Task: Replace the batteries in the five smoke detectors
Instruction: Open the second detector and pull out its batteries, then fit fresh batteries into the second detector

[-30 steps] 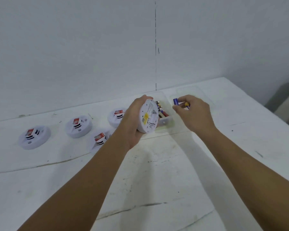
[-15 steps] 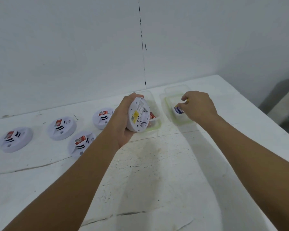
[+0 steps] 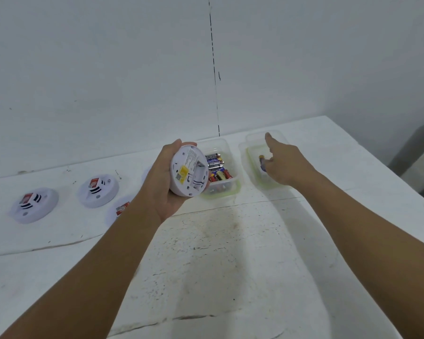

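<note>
Right hand [image 3: 283, 165] now spread over right tub [image 3: 252, 157], blue battery [image 3: 262, 163] released; left hand [image 3: 165, 182] gripping detector [image 3: 189, 174].

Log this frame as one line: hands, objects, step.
left hand: grips round white smoke detector | right hand: open over clear right tub, blue battery beneath | step: discarding old cell

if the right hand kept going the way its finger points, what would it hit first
Probably the far rim of the right tub, then the wall. The right hand hangs over that tub, index finger pointing away; depth is unclear.
</note>
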